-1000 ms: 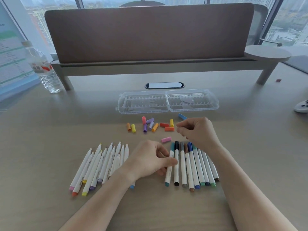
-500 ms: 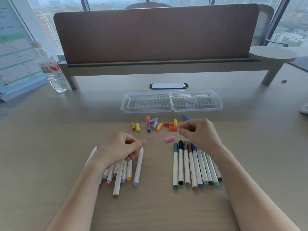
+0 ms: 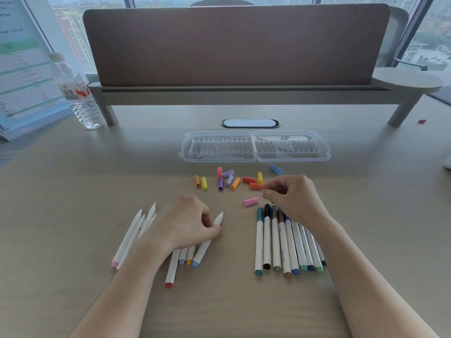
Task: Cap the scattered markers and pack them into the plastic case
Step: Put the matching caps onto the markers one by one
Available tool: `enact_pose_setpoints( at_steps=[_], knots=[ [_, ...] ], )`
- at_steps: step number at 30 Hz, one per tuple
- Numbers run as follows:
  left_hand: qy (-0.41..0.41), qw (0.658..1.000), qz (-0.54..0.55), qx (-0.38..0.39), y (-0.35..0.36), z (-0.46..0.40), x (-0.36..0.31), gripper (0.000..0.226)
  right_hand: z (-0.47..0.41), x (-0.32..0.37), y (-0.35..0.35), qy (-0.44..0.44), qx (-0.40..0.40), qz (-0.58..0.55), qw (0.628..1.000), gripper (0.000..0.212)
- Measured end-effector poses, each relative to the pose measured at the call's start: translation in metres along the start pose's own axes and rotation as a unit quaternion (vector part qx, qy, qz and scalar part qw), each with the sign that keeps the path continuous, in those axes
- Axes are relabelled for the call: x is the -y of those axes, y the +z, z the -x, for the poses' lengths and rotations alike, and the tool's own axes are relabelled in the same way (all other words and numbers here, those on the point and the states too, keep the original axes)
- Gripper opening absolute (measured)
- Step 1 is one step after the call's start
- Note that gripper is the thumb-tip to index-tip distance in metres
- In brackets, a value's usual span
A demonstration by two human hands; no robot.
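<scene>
Currently lying out: markers, caps, open case

Standing far left, near the desk edge: water bottle, beside a printed sheet. Lying fanned at left on the desk: uncapped markers, white barrels, coloured butt ends toward the viewer, partly hidden under the wrist. Resting over that group: left hand, fingers curled, thumb and forefinger pinching an uncapped blue-ended marker angled up to the right, tip bare. Lying scattered at centre, just short of the case: loose caps in orange, yellow, red, purple and blue, plus one pink cap nearer the hands. Sitting open beyond the caps, both halves flat, nothing inside: clear plastic case. Lying side by side at right, caps pointing away: capped markers in teal, black, grey, brown, blue and greens. Hovering over their capped ends: right hand, fingertips bunched together near an orange cap; whether anything is pinched, cannot tell. Spanning the back: monitor riser and brown divider panel.
</scene>
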State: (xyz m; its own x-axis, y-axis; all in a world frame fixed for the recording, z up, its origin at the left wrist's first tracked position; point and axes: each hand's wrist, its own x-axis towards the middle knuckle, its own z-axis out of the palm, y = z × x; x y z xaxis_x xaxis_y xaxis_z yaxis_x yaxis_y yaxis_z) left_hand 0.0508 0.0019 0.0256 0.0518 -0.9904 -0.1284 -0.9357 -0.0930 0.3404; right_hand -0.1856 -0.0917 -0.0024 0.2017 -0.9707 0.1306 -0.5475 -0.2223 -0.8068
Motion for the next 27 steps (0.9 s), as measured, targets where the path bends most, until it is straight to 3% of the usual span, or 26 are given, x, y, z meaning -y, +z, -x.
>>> enact_pose_setpoints(
  at_steps=[8, 16, 23, 27],
  knots=[
    [-0.010, 0.987, 0.141, -0.079, 0.006, -0.003, -0.001, 0.029, 0.000, 0.000, 0.000, 0.004, -0.002, 0.001, 1.000, 0.007],
    [-0.021, 0.945, 0.319, -0.067, 0.005, -0.007, 0.000, 0.017, 0.001, 0.002, 0.002, -0.004, 0.000, 0.022, 1.000, 0.007],
    [-0.024, 0.870, 0.492, -0.030, 0.007, -0.015, 0.001, 0.008, -0.021, -0.007, -0.017, 0.054, -0.094, -0.035, 0.993, 0.009],
    [-0.036, 0.837, 0.546, 0.005, 0.010, -0.018, -0.002, 0.012, -0.046, -0.012, -0.019, 0.077, -0.099, 0.046, 0.991, 0.013]
  ],
)
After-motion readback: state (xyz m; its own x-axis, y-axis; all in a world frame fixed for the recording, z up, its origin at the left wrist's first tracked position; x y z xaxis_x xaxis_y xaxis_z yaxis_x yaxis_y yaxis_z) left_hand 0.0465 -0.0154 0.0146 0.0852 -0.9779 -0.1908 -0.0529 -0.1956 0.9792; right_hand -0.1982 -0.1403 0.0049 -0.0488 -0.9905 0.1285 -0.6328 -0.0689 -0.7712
